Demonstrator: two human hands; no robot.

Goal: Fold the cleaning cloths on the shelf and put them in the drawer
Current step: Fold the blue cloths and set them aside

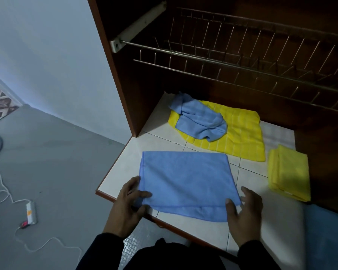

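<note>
A blue cloth (185,182), folded once, lies flat on the white tiled shelf (129,158) near its front edge. My left hand (128,207) pinches its near left corner between thumb and fingers. My right hand (242,213) rests with fairly straight fingers on its near right corner. Behind it a crumpled blue cloth (199,118) sits on top of a spread yellow cloth (244,141). A folded yellow cloth (289,172) lies at the right of the shelf. No drawer is visible.
A metal dish rack (242,61) hangs over the back of the shelf inside the brown cabinet (113,71). To the left, on the grey floor, lie a white power strip (30,211) and its cord. Something blue (328,240) lies at the right shelf edge.
</note>
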